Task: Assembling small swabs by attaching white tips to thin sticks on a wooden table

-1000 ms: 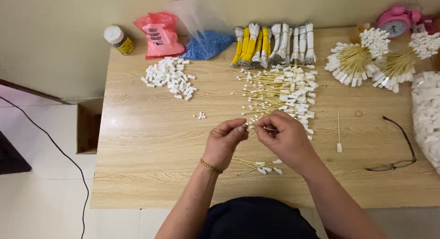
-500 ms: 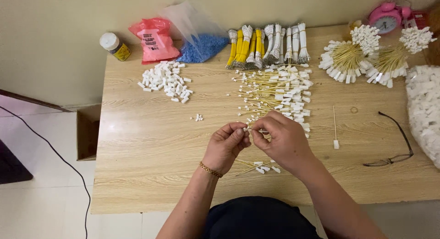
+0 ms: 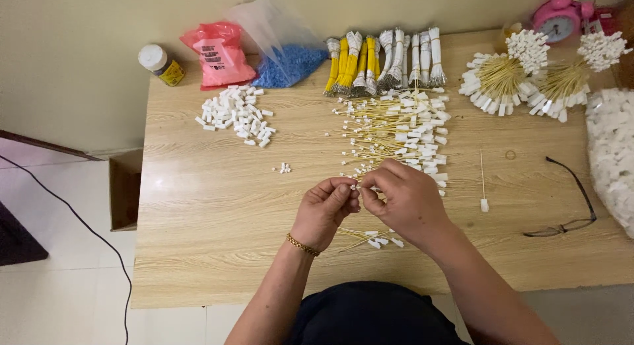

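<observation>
Near the middle of the front half of the pale wooden tabletop (image 3: 218,252), both hands are meeting fingertip to fingertip. The left hand (image 3: 323,213), wearing a thin gold bracelet (image 3: 302,244), is curling its fingers closed and pinching a tiny white plastic connector (image 3: 355,185) between thumb and forefinger. The right hand (image 3: 406,199) is closing in from the other side, its fingertips also pinched on that same small piece; whether a wire is running into it, I cannot tell.

Just beyond the hands, a loose spread of thin yellow wires with white plugs (image 3: 396,130) is lying across the centre. A few finished yellow wires (image 3: 370,238) are lying under the wrists, towards the front edge. Towards the left edge, a heap of small white plastic housings (image 3: 234,114) is sitting. Along the back edge, bundled yellow and white wire bunches (image 3: 383,61) are lined up beside a clear bag of blue pieces (image 3: 287,61) and a pink plastic bag (image 3: 221,51). Near the right edge, black-framed spectacles (image 3: 568,206) are resting.
</observation>
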